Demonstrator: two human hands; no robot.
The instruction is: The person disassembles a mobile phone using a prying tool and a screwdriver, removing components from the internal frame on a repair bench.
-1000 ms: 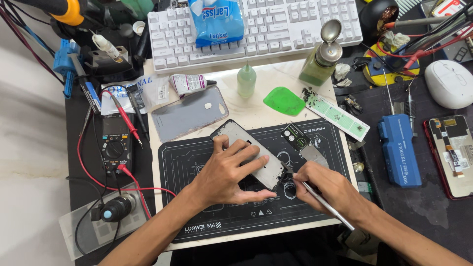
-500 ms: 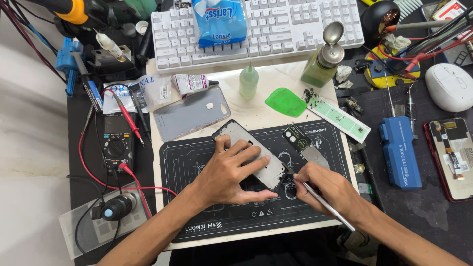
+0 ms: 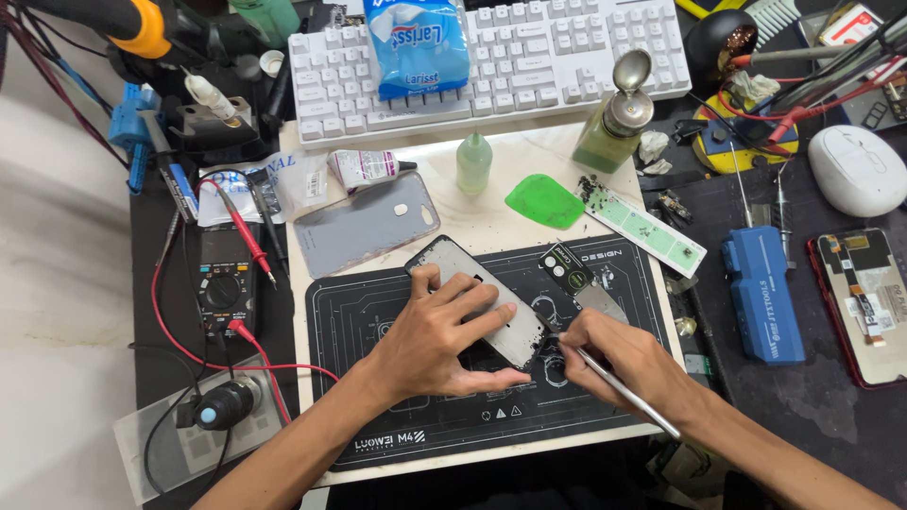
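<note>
Multimeter, black, boxy, red-leaded (image 3: 223, 283) | flat matte grey phone back cover (image 3: 367, 225) | left hand (image 3: 444, 335), fingers spread, pressing thin rectangular metal phone frame (image 3: 477, 295) flat on black rubbery work mat (image 3: 378, 378) | right hand (image 3: 628, 364) pinching slim steel tweezers (image 3: 619, 385), tip at frame's lower corner | blue plastic tool case (image 3: 761, 293)

A phone-repair workbench: multimeter (image 3: 223, 288) with probe leads; black repair mat (image 3: 378, 312); blue screwdriver case (image 3: 761, 295); loose phone parts.

The phone frame (image 3: 477, 297) lies on the work mat (image 3: 397, 416), keyboard (image 3: 529, 57) behind it.
</note>
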